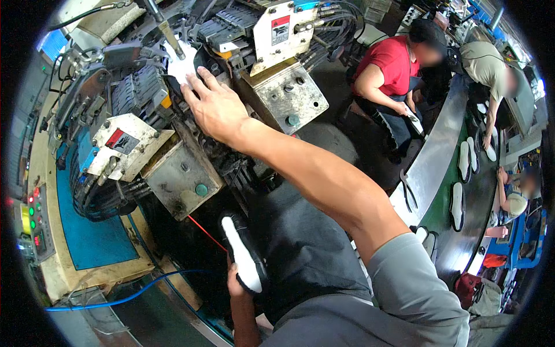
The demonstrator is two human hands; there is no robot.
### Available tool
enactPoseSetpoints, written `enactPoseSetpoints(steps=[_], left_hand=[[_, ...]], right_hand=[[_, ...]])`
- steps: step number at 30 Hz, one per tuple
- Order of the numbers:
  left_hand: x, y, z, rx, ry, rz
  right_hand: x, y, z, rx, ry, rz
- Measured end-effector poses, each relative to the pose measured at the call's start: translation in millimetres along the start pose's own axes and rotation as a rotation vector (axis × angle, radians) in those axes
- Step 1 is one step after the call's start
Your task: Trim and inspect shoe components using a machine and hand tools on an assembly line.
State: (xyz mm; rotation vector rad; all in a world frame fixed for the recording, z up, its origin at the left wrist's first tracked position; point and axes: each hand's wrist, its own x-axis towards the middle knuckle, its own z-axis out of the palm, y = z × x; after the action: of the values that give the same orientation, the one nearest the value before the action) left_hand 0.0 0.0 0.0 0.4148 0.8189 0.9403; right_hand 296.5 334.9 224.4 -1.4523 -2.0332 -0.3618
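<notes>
Nearest me, on my side of the machine (139, 89), my left hand (234, 280) grasps the lower end of a black shoe with a white underside (241, 254), fingers wrapped partly out of sight behind it. I judge it light, the black upper soft enough to dent and the white underside stiffer, so I would hold it by its sides near the end and keep fingers off that white face, which could smudge. Farther off, in the middle of the machine, a second white-bottomed shoe (182, 62) sits under a metal rod; my right hand (215, 107) reaches its near end with fingers outstretched, though I cannot tell whether they grip or merely touch. Beyond, to the machine's right, more shoes (458, 207) lie along a green conveyor (442, 217).
</notes>
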Motion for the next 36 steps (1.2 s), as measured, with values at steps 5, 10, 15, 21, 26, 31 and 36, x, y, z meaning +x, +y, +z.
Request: enactPoseSetpoints(steps=[5,10,15,21,26,31,36], left_hand=[[-69.2,6.8,-16.9,-0.203,0.377,0.013],[-147.0,43.7,-134.5,0.062,0.734,0.081],[-253.4,101.2,-254.0,0.247,1.054,0.307],[-250.6,127.4,-329.8,0.483,0.969,0.351],[-197.3,134.3,-346.1,0.689,0.844,0.389],[-68.1,130.1,-246.5,1.533,0.643,0.351],[73.0,188.3,75.5,1.187,0.225,0.437]], right_hand=[[-15.8,-2.5,2.8,-0.103,0.027,-0.026],[2.1,13.6,-10.1,-0.170,-0.040,-0.070],[4.3,15.9,-1.7,-0.102,-0.154,-0.067],[-34.8,4.3,-20.5,-0.042,-0.101,-0.093],[-133.8,13.0,-66.6,0.393,0.120,0.176],[-368.6,64.5,-79.6,0.094,-0.146,0.808],[-600.7,28.0,-126.2,-0.225,-0.440,1.197]])
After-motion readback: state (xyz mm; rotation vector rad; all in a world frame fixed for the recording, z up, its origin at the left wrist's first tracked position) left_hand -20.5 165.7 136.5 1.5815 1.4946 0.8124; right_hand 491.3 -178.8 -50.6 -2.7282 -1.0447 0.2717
